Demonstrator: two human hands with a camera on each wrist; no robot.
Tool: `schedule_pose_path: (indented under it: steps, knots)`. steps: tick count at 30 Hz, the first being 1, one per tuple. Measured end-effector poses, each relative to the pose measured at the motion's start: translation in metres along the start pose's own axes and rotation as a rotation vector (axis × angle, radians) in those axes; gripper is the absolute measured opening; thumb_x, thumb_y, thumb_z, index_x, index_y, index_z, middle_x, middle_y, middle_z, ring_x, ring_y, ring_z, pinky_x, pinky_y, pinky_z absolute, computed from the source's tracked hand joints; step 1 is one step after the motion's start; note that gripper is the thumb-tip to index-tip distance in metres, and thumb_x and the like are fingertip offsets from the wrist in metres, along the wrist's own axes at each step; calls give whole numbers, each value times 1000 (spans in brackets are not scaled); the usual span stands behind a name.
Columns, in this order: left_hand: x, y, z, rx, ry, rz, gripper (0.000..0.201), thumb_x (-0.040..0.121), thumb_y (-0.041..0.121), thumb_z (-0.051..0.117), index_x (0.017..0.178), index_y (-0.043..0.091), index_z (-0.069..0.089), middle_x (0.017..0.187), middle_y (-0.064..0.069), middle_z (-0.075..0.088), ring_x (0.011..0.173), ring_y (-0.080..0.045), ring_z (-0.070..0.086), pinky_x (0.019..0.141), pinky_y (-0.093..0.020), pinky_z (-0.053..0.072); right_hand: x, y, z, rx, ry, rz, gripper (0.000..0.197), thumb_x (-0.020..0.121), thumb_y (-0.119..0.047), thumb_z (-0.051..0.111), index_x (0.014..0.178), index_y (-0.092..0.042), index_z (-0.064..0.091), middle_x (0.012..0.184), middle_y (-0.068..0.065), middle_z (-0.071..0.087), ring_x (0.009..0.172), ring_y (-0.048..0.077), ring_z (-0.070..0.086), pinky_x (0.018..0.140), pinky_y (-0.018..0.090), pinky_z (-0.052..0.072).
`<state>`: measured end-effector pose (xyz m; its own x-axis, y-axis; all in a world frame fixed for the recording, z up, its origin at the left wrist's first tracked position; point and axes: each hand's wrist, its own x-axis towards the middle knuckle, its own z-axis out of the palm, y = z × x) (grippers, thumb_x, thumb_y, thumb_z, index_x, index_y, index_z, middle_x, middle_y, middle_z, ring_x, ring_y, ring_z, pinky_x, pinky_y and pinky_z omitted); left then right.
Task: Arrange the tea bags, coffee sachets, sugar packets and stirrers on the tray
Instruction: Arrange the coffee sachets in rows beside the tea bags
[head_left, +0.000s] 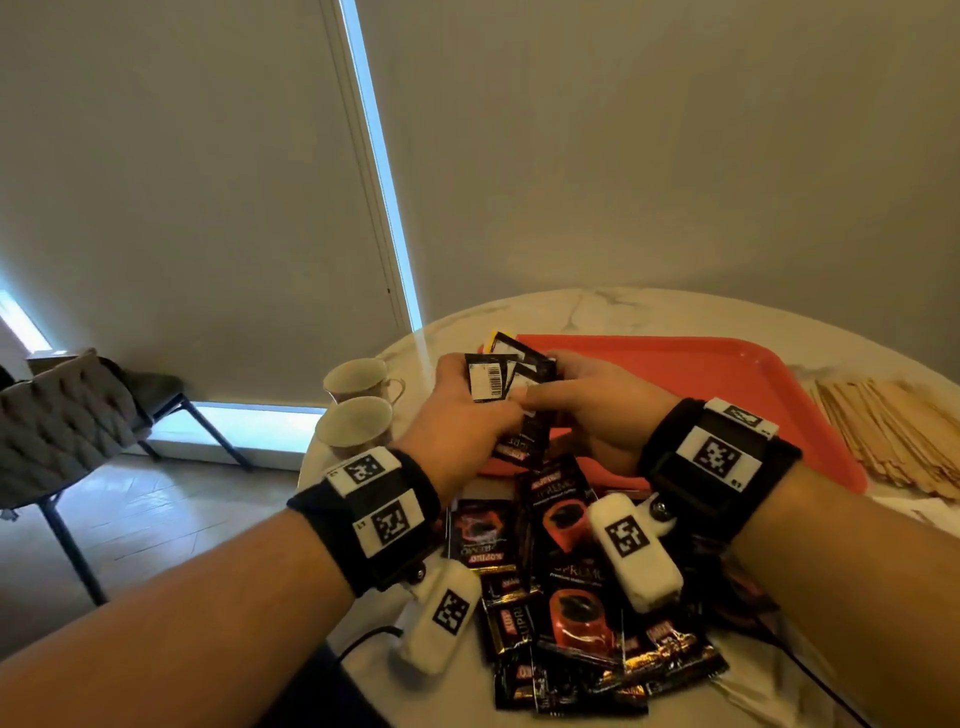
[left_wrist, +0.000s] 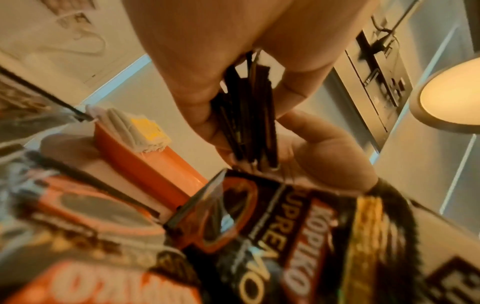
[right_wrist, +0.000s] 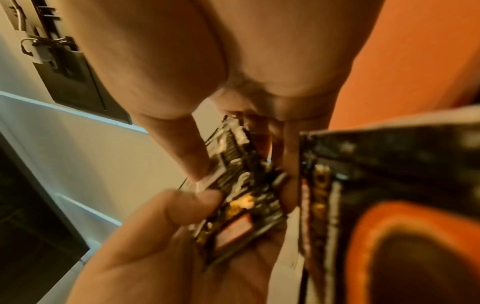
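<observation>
A: Your left hand (head_left: 462, 415) and right hand (head_left: 582, 410) meet above the near-left corner of the red tray (head_left: 727, 374). Both pinch one bundle of coffee sachets (head_left: 506, 382), thumbs pressed on one face and fingers curled behind.

B: Where is the rest of the stock?

A: Loose coffee sachets (head_left: 571, 587) lie heaped just short of the tray's near edge. The stirrers (head_left: 893, 431) lie in a pile right of the tray. Two cups (head_left: 356, 402) stand left of it.

B: What could go wrong from here?

A: The bundle is fanned unevenly, so if you ease your pinch a slick sachet will probably slide out and drop onto the heap. Your wrist units hang low over that heap and may drag packets off the table (head_left: 597, 306).

B: What is unclear?

A: The left wrist view shows pale packets (left_wrist: 132, 127) at the tray's rim; tea or sugar, you cannot tell. The bundle's count is hidden, and both wrist views are blurred.
</observation>
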<state>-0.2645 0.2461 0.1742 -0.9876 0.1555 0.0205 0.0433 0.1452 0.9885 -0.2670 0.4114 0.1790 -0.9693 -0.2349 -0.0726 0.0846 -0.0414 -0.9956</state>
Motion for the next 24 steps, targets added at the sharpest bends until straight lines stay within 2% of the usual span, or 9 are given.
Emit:
schedule_pose_path:
  steps: [3, 4, 8, 11, 13, 14, 16, 20, 24]
  knots:
    - [-3, 12, 2, 75, -26, -46, 53, 95, 1, 64, 137, 19, 36, 112, -14, 69, 93, -27, 75, 73, -40, 64, 2, -2, 6, -54, 9, -16, 40, 94, -2, 65, 129, -20, 57, 112, 9, 74, 93, 25, 72, 73, 43, 60]
    - [-2, 14, 0, 121, -27, -52, 55, 94, 5, 66, 138, 19, 36, 112, -12, 69, 94, -25, 75, 76, -41, 65, 3, -3, 6, -51, 19, -28, 42, 93, 2, 65, 129, -18, 57, 113, 10, 74, 94, 27, 73, 72, 42, 60]
    - [-22, 15, -19, 344, -93, -61, 61, 83, 41, 79, 132, 27, 47, 119, 1, 66, 103, -22, 71, 92, -47, 61, 3, -3, -1, 76, 87, -53, 46, 90, 10, 65, 130, -10, 58, 118, 18, 72, 103, 36, 72, 75, 44, 61]
    - [-49, 5, -33, 537, -68, -58, 28, 91, 43, 74, 112, 30, 60, 108, 3, 70, 94, -23, 72, 89, -49, 62, 3, -2, -10, 126, 143, -44, 42, 91, 10, 63, 129, -7, 57, 121, 21, 70, 104, 37, 71, 74, 46, 62]
    - [-63, -5, -45, 686, -54, -82, 21, 91, 46, 74, 102, 31, 64, 98, 5, 72, 88, -15, 72, 88, -44, 62, 3, -2, -14, 133, 133, -31, 41, 91, 8, 63, 129, -8, 57, 123, 21, 69, 110, 40, 69, 87, 56, 59]
    - [-67, -9, -50, 780, -54, -101, 23, 90, 49, 74, 100, 31, 64, 97, 7, 71, 88, -12, 71, 87, -41, 61, 2, -1, -16, 135, 122, -24, 41, 92, 6, 64, 129, -9, 58, 123, 21, 69, 111, 41, 68, 93, 60, 55]
    - [-71, -13, -56, 894, -50, -142, 30, 88, 57, 73, 100, 32, 62, 97, 9, 70, 88, -9, 68, 85, -36, 59, 0, -2, -14, 135, 93, -12, 38, 92, 6, 63, 127, -10, 60, 121, 20, 71, 109, 38, 69, 94, 58, 55]
    - [-63, -10, -52, 1032, -44, -230, 51, 83, 75, 66, 105, 30, 56, 97, 9, 66, 89, -7, 63, 85, -33, 56, 0, -5, -4, 137, 21, 15, 36, 93, 7, 62, 126, -8, 61, 113, 17, 74, 97, 31, 74, 74, 44, 62]
    - [-56, -10, -37, 1121, -83, -241, 68, 80, 79, 67, 124, 28, 55, 111, 6, 67, 101, -13, 64, 93, -36, 55, 5, -6, 2, 131, 24, 29, 38, 91, 5, 64, 127, -7, 60, 115, 19, 73, 102, 34, 73, 73, 44, 61]
